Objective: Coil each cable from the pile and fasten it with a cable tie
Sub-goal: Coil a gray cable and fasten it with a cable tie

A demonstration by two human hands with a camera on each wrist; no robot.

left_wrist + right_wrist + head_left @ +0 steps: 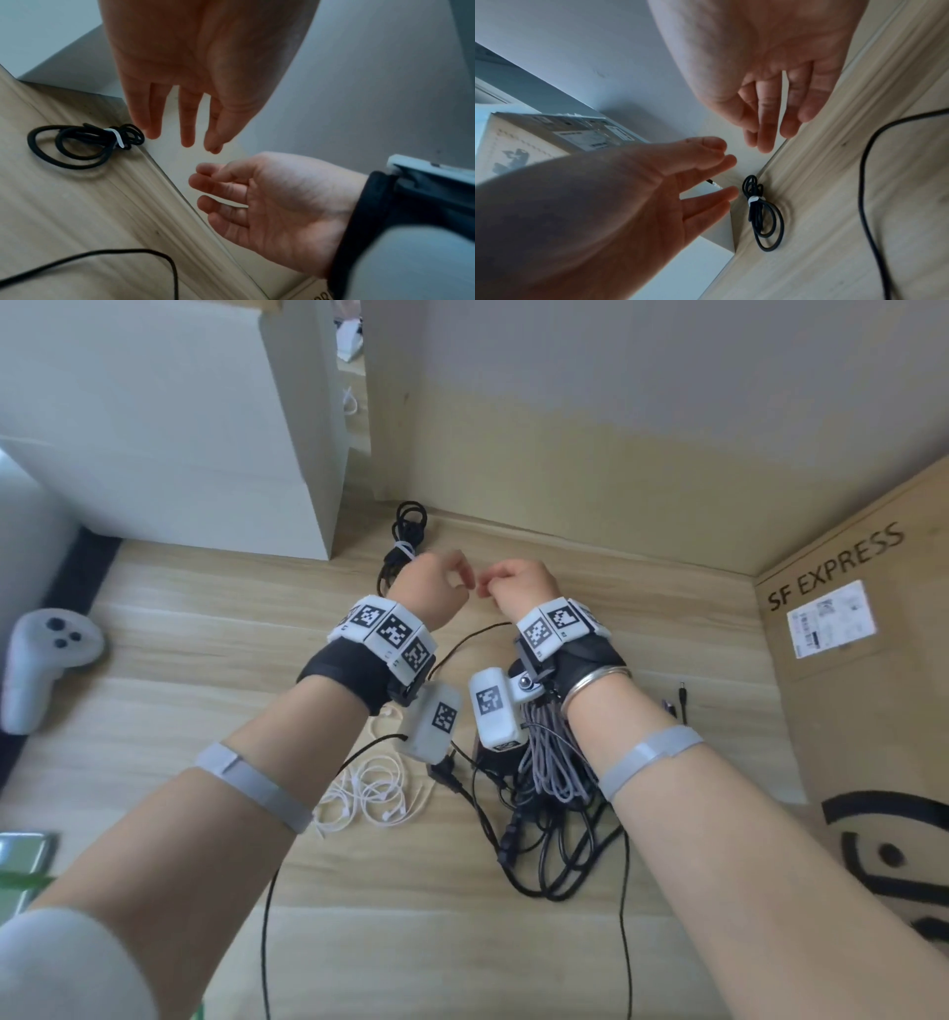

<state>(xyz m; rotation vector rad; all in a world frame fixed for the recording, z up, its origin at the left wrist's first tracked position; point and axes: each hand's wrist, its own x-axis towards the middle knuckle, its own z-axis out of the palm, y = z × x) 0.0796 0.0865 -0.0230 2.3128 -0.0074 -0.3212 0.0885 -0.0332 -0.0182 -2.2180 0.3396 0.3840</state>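
Note:
Both hands hover close together above the wooden floor. My left hand has mostly straight fingers, the thumb tip near the index tip. A small dark, white-tipped end shows between its fingers; I cannot tell whether it is held. My right hand has loosely curled fingers and a bare palm. Beyond them lies a coiled black cable bound by a white tie. The cable pile sits under my wrists.
A loose thin black cable trails across the floor. Tangled white earphones lie left of the pile. A white cabinet stands far left, a cardboard box at right, a white controller at the left edge.

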